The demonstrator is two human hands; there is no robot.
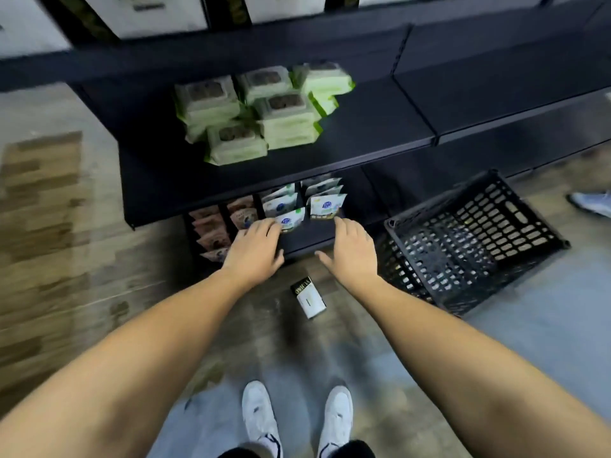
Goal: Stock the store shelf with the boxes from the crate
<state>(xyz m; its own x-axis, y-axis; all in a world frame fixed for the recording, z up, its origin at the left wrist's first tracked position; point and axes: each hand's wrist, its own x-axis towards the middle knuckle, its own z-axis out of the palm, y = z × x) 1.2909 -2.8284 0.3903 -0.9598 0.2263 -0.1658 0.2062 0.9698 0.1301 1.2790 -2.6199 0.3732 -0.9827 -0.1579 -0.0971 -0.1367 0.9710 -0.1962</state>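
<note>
One small carton (308, 301) lies flat on the floor (529, 342), between the two forearms and just short of the shelf unit's base. It is white with a black band across one end, and the band carries gold lettering too blurred to read. Its long axis runs diagonally, with the black end pointing up and left towards the shelves and the white end back towards the person's two white shoes (261, 421).

On the top shelf (297, 38) stand larger white boxes (145, 14) with the same black and gold bands. At least three show, cut off by the frame's edge.

The one black plastic crate (472, 239) sits tilted on the floor, right of the right hand, its open side turned towards the camera.

The left hand (254, 249) reaches to the bottom shelf (307, 239) with a loose, flat grip that holds nothing. Its fingertips are at the front white pouch (291, 221) with a blue logo. The right hand (353, 252) is spread wide, thumb out, and also holds nothing. Its forefinger is just beside the next column's front pouch (327, 209). There are two columns of these white pouches, with two columns of brown pouches (211, 233) to their left.

On the middle shelf (380, 133) sits a pile of about seven pale green wipe packs (236, 140). A third shoe (591, 203) shows at the right edge.
</note>
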